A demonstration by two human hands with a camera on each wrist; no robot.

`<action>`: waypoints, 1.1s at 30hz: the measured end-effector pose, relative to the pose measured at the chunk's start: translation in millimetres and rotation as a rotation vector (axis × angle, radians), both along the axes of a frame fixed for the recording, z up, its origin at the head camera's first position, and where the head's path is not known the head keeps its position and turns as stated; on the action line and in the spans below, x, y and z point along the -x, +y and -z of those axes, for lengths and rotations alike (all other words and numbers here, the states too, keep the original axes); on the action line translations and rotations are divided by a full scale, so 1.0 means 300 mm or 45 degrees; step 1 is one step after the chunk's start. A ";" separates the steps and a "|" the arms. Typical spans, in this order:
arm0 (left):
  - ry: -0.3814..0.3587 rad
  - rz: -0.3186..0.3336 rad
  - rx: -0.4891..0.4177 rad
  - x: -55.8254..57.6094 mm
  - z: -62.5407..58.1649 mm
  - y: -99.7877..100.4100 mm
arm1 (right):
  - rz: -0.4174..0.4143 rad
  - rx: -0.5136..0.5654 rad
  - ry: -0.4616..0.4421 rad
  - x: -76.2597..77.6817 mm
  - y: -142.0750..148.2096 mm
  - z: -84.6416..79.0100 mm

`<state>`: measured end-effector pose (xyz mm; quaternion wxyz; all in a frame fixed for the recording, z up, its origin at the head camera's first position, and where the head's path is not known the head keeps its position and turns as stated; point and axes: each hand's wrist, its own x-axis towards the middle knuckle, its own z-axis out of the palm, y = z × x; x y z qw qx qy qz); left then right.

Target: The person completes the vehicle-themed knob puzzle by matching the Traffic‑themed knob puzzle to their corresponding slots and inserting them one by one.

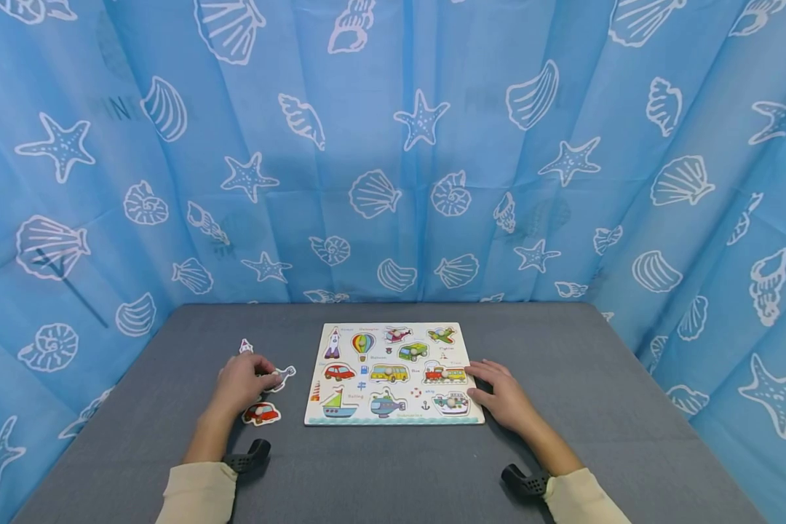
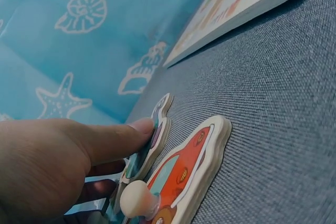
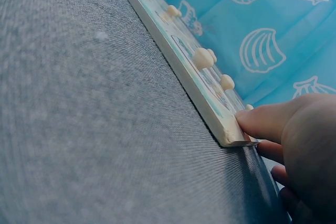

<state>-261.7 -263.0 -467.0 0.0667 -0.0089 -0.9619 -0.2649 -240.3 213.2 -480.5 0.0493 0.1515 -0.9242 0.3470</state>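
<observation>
My left hand [image 1: 239,382] is over a few loose wooden puzzle pieces left of the board. Its thumb and fingers pinch a puzzle piece [image 1: 287,377] whose narrow end sticks out to the right; the grip is partly hidden. In the left wrist view the thumb lies against a purple and teal piece [image 2: 152,148], beyond a red car piece [image 2: 181,174] with a pale round knob. My right hand [image 1: 504,393] rests at the right edge of a vehicle puzzle board [image 1: 360,418], thumb on its rim [image 3: 231,124] and the other fingers beside it.
A white pointed piece tip [image 1: 245,345] shows just past my left hand. Pale knobs [image 3: 203,57] rise from the board. Grey cloth [image 1: 393,473] covers the table, with a blue shell-print curtain [image 1: 380,240] behind and at both sides.
</observation>
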 end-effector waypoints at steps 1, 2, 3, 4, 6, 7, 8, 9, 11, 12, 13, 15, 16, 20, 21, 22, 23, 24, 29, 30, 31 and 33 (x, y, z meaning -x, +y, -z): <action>-0.004 -0.003 -0.003 0.001 0.000 0.002 | 0.000 0.002 -0.001 0.000 0.000 -0.001; -0.002 -0.001 -0.005 0.003 0.000 0.003 | 0.001 0.002 -0.003 0.000 0.000 -0.001; 0.002 0.002 -0.008 0.005 0.001 0.005 | 0.001 0.002 -0.004 0.000 0.000 -0.001; 0.006 0.006 -0.013 0.007 0.001 0.008 | 0.001 0.002 -0.004 0.000 0.000 -0.002; 0.023 0.022 -0.027 0.009 -0.001 0.015 | 0.006 0.007 -0.005 0.001 0.000 -0.002; 0.036 0.031 -0.031 0.010 -0.002 0.019 | 0.006 0.008 -0.004 0.001 0.000 -0.002; 0.047 0.041 -0.037 0.012 -0.003 0.023 | 0.005 0.003 0.000 0.001 0.000 -0.001; 0.050 0.043 -0.049 0.011 -0.006 0.027 | 0.004 0.000 0.003 0.002 0.000 0.000; 0.053 0.042 -0.066 0.011 -0.010 0.037 | 0.005 -0.005 0.005 0.002 0.000 0.002; 0.048 0.039 -0.075 0.012 -0.012 0.041 | 0.005 -0.008 0.007 0.003 0.001 0.003; 0.044 0.036 -0.083 0.012 -0.015 0.046 | 0.004 -0.011 0.008 0.003 0.001 0.005; 0.038 0.032 -0.098 0.013 -0.020 0.056 | 0.006 -0.011 0.008 0.005 0.002 0.007; 0.040 0.038 -0.102 0.014 -0.021 0.060 | 0.007 -0.009 0.007 0.005 0.001 0.007; 0.050 0.094 -0.114 0.017 -0.028 0.079 | 0.008 -0.004 0.003 0.006 0.001 0.006; 0.050 0.112 -0.110 0.018 -0.029 0.084 | 0.009 -0.004 0.002 0.006 0.000 0.005; 0.048 0.130 -0.107 0.019 -0.031 0.089 | 0.010 -0.004 0.001 0.005 0.000 0.004; 0.046 0.147 -0.104 0.018 -0.032 0.094 | 0.009 -0.006 0.001 0.006 0.000 0.004; 0.047 0.158 -0.099 0.018 -0.034 0.099 | 0.010 -0.007 0.001 0.006 0.000 0.003; 0.087 0.217 -0.068 0.009 -0.038 0.126 | 0.011 -0.011 -0.002 0.005 0.000 0.002; 0.103 0.229 -0.062 0.008 -0.038 0.132 | 0.012 -0.012 -0.005 0.005 0.000 0.002; 0.117 0.238 -0.055 0.007 -0.038 0.138 | 0.013 -0.014 -0.007 0.005 0.000 0.002; 0.133 0.255 -0.054 0.003 -0.040 0.152 | 0.011 -0.017 -0.008 0.005 0.000 0.003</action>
